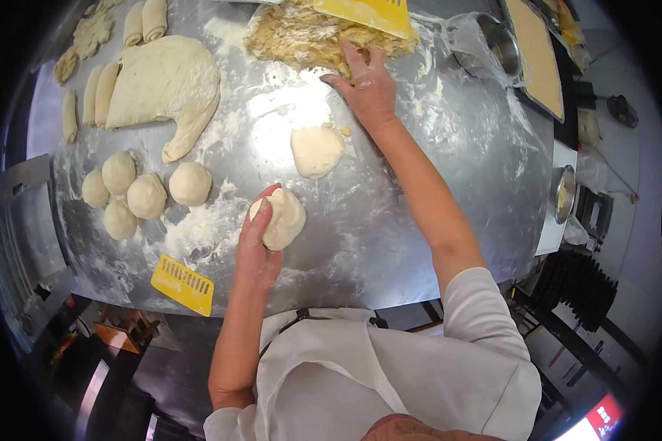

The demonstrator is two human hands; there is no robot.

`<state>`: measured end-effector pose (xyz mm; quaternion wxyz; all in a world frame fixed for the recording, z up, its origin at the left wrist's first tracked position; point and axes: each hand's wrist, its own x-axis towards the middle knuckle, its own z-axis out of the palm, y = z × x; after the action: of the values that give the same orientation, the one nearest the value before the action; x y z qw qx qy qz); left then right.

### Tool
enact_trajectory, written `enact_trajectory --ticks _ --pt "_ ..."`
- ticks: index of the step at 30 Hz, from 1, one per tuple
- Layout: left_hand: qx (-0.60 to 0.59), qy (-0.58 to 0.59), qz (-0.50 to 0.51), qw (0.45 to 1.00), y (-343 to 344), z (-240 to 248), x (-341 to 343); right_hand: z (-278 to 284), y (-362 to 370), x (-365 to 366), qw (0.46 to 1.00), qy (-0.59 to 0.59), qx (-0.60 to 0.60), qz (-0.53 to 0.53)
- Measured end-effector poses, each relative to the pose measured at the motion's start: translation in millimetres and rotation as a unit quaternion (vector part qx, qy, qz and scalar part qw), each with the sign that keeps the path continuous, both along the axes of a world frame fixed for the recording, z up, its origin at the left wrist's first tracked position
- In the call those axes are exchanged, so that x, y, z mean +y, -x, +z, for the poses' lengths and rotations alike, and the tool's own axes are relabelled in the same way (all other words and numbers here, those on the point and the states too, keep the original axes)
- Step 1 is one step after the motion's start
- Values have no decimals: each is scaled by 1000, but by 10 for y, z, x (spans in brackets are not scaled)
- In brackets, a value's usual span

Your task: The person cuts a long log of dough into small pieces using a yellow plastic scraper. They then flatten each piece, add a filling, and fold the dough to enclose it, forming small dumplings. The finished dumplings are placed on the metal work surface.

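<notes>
From here I see a cream, rounded dough lump [287, 220], a golden-tan, white-flecked dough mass [290, 40], a dark-striped yellow flat scraper [171, 289] and a white-streaked, silver-grey metal counter [493, 213].

Could slide freely over the metal table [489, 184] right of the right arm [425, 187]. Way tighter leftward: would bump dough balls [146, 196], plus a yellow scraper [182, 286] near the front edge. Blocked up top by floury dough [290, 38].
</notes>
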<state>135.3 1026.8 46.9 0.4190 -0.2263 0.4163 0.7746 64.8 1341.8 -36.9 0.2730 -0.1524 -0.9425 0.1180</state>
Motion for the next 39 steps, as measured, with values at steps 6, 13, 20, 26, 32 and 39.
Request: enact_trajectory --ticks 6,13,20,26,32,39 --pt "1 7 -27 1000 -77 -54 54 -12 133 -129 997 7 -71 -36" --pt "43 -32 4 999 159 127 301 129 -67 99 981 189 -45 9" --pt "44 -76 33 996 628 61 768 1109 -610 -389 831 543 -121 -15" --pt "87 -67 -24 994 574 56 1055 944 -887 -1152 984 150 -30 95" --pt "35 -160 1 986 573 -146 691 1402 -1044 -758 796 578 -142 110" --pt "28 -158 18 987 421 -191 250 573 -994 -230 936 270 -210 87"
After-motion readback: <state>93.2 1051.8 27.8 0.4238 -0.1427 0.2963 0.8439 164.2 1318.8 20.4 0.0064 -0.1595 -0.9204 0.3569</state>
